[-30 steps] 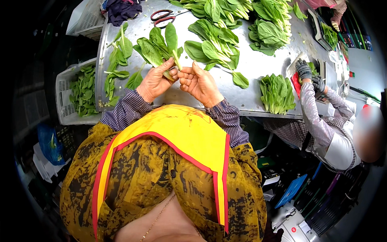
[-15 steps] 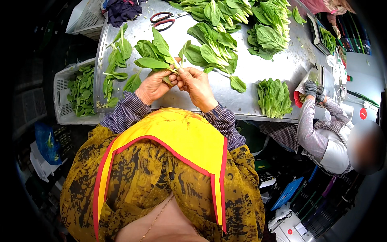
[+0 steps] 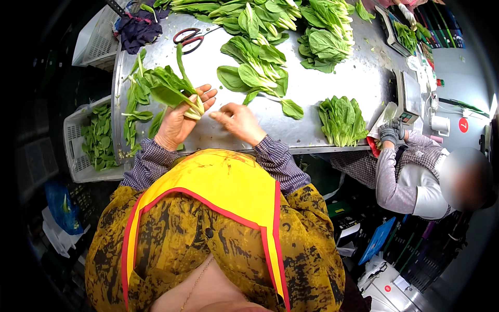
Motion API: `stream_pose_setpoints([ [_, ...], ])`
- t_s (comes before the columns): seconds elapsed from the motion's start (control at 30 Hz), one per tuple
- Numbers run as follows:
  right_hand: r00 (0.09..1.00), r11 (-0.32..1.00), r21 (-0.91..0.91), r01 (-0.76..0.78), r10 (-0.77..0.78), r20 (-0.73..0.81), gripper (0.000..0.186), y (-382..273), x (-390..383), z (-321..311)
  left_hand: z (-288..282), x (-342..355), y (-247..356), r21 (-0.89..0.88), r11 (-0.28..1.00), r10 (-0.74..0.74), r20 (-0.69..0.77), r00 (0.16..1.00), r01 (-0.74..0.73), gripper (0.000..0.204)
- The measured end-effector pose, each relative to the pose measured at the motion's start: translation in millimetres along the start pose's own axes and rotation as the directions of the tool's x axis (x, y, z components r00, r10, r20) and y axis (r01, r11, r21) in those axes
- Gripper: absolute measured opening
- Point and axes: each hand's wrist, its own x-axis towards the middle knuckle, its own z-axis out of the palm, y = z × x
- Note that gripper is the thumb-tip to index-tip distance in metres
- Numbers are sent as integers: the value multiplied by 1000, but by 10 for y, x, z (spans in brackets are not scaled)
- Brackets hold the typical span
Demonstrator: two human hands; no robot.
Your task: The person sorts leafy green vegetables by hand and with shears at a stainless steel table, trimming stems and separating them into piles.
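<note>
A leafy green stalk [image 3: 169, 89] with pale stems lies across my left hand [image 3: 176, 122]. The thumb presses it while the other fingers stretch out behind the stem ends. Just right of those stems is my right hand [image 3: 241, 124], its fingers curled together and apart from the stalk; whatever they may hold is hidden. Loose leaves [image 3: 136, 93] lie left of my left hand. Beyond my right hand spreads a pile of leafy greens [image 3: 254, 65], with a single leaf [image 3: 292, 109] near its close end.
Scissors [image 3: 188, 39] lie on the metal table [image 3: 208, 136] beside a dark cloth [image 3: 139, 32]. A white crate [image 3: 75, 151] of leaves stands left. A bunch of greens [image 3: 343, 120] sits near the front edge. A gloved co-worker [image 3: 410, 177] works at right, beside a scale [image 3: 409, 96].
My hands have come apart. The left has moved left with the stalk and its fingers have stretched; the right has drawn away from the stems. The whole view has shifted slightly.
</note>
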Motion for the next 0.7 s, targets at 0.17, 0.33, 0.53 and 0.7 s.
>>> stream_pose_setpoints([
  [0.17,728,855,-519,-13,-347,-591,27,508,55,-592,-174,52,-53,-141,980,-161,-136,978,141,40],
  [0.33,801,862,-507,-13,-294,-521,22,796,100,-642,-203,79,-252,-367,897,-326,-174,929,246,53],
  [0.53,794,976,-216,-24,-113,-597,23,450,14,-458,-206,-5,-145,-427,883,-275,-136,952,194,42],
  [0.7,832,926,-273,-260,71,-550,48,434,-18,-418,-225,-22,-141,-438,890,-207,-139,968,127,19],
])
